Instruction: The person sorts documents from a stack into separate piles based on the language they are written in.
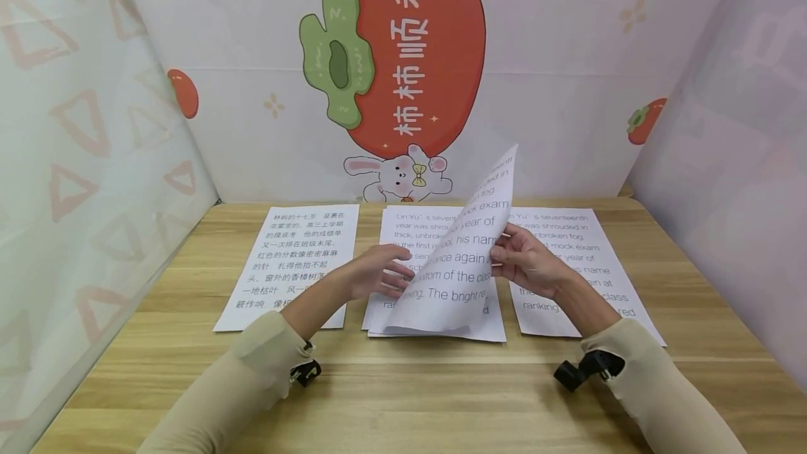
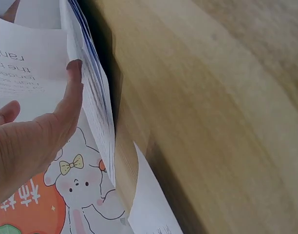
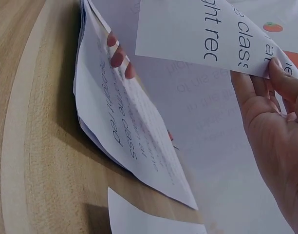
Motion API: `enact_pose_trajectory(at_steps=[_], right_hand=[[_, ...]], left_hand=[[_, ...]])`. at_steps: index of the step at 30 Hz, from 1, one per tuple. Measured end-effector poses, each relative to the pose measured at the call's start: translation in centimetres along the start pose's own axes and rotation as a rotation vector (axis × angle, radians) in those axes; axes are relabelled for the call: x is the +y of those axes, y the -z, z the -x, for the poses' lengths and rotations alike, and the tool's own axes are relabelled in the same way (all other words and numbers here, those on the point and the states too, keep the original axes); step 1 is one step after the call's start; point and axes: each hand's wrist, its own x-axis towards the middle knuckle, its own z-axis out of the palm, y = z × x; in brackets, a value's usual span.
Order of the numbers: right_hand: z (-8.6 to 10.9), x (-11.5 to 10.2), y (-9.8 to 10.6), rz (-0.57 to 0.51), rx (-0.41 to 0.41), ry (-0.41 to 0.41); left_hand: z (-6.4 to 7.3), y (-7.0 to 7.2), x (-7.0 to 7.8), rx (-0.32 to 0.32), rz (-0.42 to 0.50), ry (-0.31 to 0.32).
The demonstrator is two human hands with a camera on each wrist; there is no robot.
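Observation:
My right hand [image 1: 529, 261] pinches the right edge of a printed sheet of paper [image 1: 457, 303] between thumb and fingers. The sheet curls upward over the middle stack of paper [image 1: 494, 324], its English lines facing me. In the right wrist view the thumb [image 3: 280, 73] lies on the printed side. My left hand [image 1: 378, 272] is at the stack's left side, fingers extended. The left wrist view shows its fingertips [image 2: 75, 70] against the papers. Part of the stack's print is hidden behind the raised sheet.
Left of the stack lies paper with Chinese print [image 1: 296, 251]. On the right, paper with English print [image 1: 605, 279] lies partly under my right hand and forearm. Everything rests on a wooden table [image 1: 429, 398], with a printed backdrop [image 1: 542, 90] behind.

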Motion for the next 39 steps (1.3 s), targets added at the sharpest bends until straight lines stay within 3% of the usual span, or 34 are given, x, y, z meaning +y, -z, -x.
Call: enact_pose_trajectory(at_steps=[7, 12, 15, 18, 21, 24, 31, 39], right_hand=[[0.7, -0.2, 0.2, 0.063, 0.068, -0.002], [1.2, -0.4, 0.2, 0.14, 0.157, -0.049], [1.4, -0.6, -0.1, 0.181, 0.262, -0.112], [1.4, -0.7, -0.4, 0.278, 0.421, -0.209], [1.2, -0.6, -0.5, 0.429, 0.575, -0.326], [1.0, -0.4, -0.6, 0.568, 0.658, -0.418], [1.1, -0.8, -0.7, 0.676, 0.696, -0.511], [1.5, -1.1, -0.5, 0.654, 0.667, -0.578]], left_hand=[[-0.1, 0.3, 0.0, 0.09, 0.017, -0.078], [0.0, 1.2, 0.2, 0.175, 0.072, -0.133], [-0.1, 1.6, 0.4, 0.238, 0.105, -0.169], [-0.1, 1.8, 0.5, 0.286, 0.102, -0.211], [0.0, 1.7, 0.6, 0.322, 0.033, -0.242], [0.1, 1.4, 0.7, 0.348, -0.065, -0.264], [0.5, 0.9, 1.0, 0.355, -0.151, -0.27], [0.7, 0.6, 1.1, 0.324, -0.25, -0.217]])
